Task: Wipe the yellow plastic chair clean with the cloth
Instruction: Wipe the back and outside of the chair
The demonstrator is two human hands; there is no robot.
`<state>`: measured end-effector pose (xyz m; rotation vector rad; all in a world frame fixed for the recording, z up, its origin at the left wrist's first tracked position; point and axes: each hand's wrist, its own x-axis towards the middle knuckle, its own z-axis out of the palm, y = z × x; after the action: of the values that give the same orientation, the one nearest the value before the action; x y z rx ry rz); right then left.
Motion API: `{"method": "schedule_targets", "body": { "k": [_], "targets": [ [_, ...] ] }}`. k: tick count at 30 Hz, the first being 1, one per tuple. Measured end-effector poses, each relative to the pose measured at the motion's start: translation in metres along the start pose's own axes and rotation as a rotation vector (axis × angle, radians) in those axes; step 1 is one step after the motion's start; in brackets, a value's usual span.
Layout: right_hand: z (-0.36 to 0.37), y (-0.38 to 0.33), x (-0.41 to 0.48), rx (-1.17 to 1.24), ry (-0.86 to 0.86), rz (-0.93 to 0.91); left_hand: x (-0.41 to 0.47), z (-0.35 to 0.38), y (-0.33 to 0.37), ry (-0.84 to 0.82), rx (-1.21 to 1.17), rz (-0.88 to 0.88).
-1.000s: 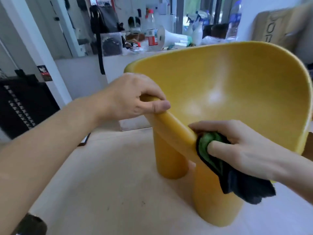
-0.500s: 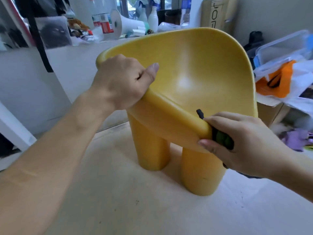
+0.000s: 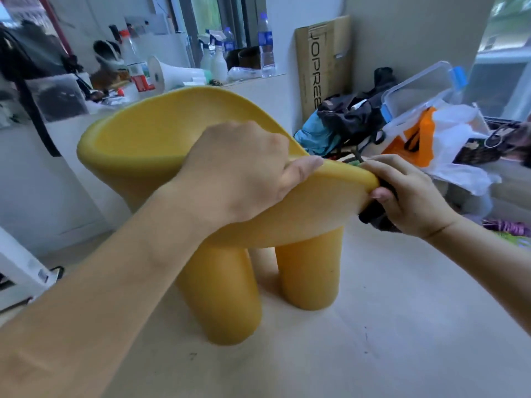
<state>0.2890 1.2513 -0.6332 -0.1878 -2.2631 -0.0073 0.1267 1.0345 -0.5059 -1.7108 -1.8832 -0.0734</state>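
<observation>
The yellow plastic chair (image 3: 138, 145) stands on thick round legs on a pale floor, its curved shell facing left and away. My left hand (image 3: 238, 170) grips the shell's near rim from above, thumb lying along the edge. My right hand (image 3: 408, 196) clasps the rim's right end and presses a dark cloth (image 3: 373, 211) with a green side against it. Most of the cloth is hidden inside that hand; a dark fold shows below the rim.
A white ledge (image 3: 258, 87) behind the chair carries bottles, a white megaphone and clutter. To the right lie a cardboard box (image 3: 324, 61), dark bags, a clear plastic bin (image 3: 416, 87) and an orange-and-white bag (image 3: 431, 139). Bare floor lies in front.
The view has swung around the chair to the right. My right hand slid the cloth along the rim to its right end. My left hand kept its grip on the rim.
</observation>
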Motion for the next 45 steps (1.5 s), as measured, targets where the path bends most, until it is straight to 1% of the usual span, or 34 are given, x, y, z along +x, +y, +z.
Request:
{"method": "schedule_targets", "body": {
  "k": [2, 5, 6, 7, 9, 10, 11, 14, 15, 16, 18, 19, 20, 21, 23, 24, 26, 28, 30, 31, 32, 33, 34, 36, 39, 41, 43, 45],
  "targets": [
    [0.004, 0.025, -0.007, 0.022, 0.012, 0.143, 0.024, 0.0, 0.018, -0.075, -0.004, 0.004],
    [0.012, 0.047, -0.014, 0.113, 0.076, 0.422, 0.061, 0.003, 0.046, -0.148, 0.03, 0.007],
    [0.016, 0.05, -0.014, 0.189, 0.144, 0.55, 0.074, 0.004, 0.057, -0.153, 0.042, 0.0],
    [0.017, 0.05, -0.01, 0.297, 0.256, 0.721, 0.087, 0.004, 0.068, -0.155, 0.048, -0.015],
    [0.017, 0.043, 0.004, 0.639, 0.564, 1.144, 0.112, 0.006, 0.088, -0.165, 0.039, -0.06],
    [0.016, 0.04, 0.009, 0.798, 0.648, 1.31, 0.124, 0.008, 0.096, -0.178, 0.028, -0.073],
    [0.016, 0.037, 0.012, 0.91, 0.673, 1.376, 0.136, 0.009, 0.102, -0.2, 0.008, -0.079],
    [0.014, 0.032, 0.01, 1.218, 0.661, 1.347, 0.164, 0.012, 0.105, -0.301, -0.101, -0.105],
    [0.011, 0.031, 0.008, 1.254, 0.635, 1.301, 0.169, 0.01, 0.102, -0.352, -0.144, -0.114],
    [0.007, 0.032, 0.005, 1.222, 0.584, 1.234, 0.171, 0.007, 0.096, -0.408, -0.196, -0.117],
    [-0.003, 0.031, 0.003, 1.005, 0.48, 1.075, 0.164, -0.003, 0.081, -0.52, -0.335, -0.166],
    [-0.007, 0.031, 0.001, 0.891, 0.504, 1.006, 0.156, -0.008, 0.073, -0.558, -0.401, -0.193],
    [-0.007, 0.032, 0.001, 0.814, 0.575, 0.969, 0.147, -0.012, 0.067, -0.572, -0.437, -0.2],
    [-0.005, 0.032, 0.0, 0.789, 0.668, 0.95, 0.138, -0.012, 0.064, -0.564, -0.446, -0.194],
    [0.006, 0.03, 0.002, 0.841, 0.823, 0.97, 0.125, -0.007, 0.065, -0.485, -0.423, -0.168],
    [0.015, 0.029, 0.005, 0.911, 0.865, 0.992, 0.122, -0.005, 0.068, -0.436, -0.391, -0.153],
    [0.035, 0.032, 0.009, 1.055, 0.865, 1.08, 0.122, -0.002, 0.074, -0.386, -0.314, -0.149],
    [0.053, 0.041, 0.004, 1.164, 0.775, 1.243, 0.122, -0.004, 0.077, -0.369, -0.285, -0.156],
    [0.074, 0.05, -0.008, 1.336, 0.612, 1.422, 0.119, -0.004, 0.08, -0.354, -0.275, -0.15],
    [0.084, 0.051, -0.014, 1.389, 0.501, 1.474, 0.117, -0.004, 0.081, -0.352, -0.266, -0.146],
    [0.091, 0.049, -0.017, 1.391, 0.415, 1.502, 0.117, -0.004, 0.082, -0.35, -0.259, -0.146],
    [0.094, 0.046, -0.016, 1.356, 0.373, 1.509, 0.117, -0.004, 0.082, -0.353, -0.256, -0.15],
    [0.092, 0.044, -0.011, 1.269, 0.389, 1.506, 0.118, -0.004, 0.081, -0.359, -0.253, -0.16],
    [0.075, 0.042, 0.003, 1.064, 0.499, 1.46, 0.124, -0.003, 0.08, -0.38, -0.251, -0.194],
    [0.034, 0.045, 0.022, 0.844, 0.599, 1.254, 0.145, 0.006, 0.087, -0.397, -0.176, -0.219],
    [0.018, 0.043, 0.028, 0.75, 0.674, 1.098, 0.158, 0.013, 0.094, -0.4, -0.122, -0.182],
    [0.018, 0.042, 0.029, 0.781, 0.823, 1.022, 0.163, 0.017, 0.095, -0.391, -0.116, -0.141],
    [0.028, 0.046, 0.026, 0.918, 0.986, 1.039, 0.158, 0.015, 0.09, -0.385, -0.155, -0.125]
  ]
}}
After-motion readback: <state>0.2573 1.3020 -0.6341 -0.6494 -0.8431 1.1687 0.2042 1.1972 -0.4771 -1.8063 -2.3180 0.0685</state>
